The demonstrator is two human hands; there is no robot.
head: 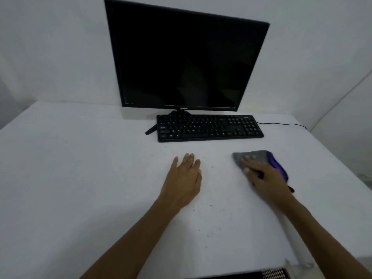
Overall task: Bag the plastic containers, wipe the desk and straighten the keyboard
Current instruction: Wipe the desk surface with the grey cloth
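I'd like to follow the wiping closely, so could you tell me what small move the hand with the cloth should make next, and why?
Probably sweep the grey cloth leftward: the right hand presses it flat on the desk, and dark specks lie on the surface between the hands. The left hand rests flat.

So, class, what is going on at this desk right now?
A person is wiping the white desk. The right hand presses a grey and purple cloth flat, near the front of the black keyboard. The left hand rests open on the desk. The monitor is dark. No plastic containers show.
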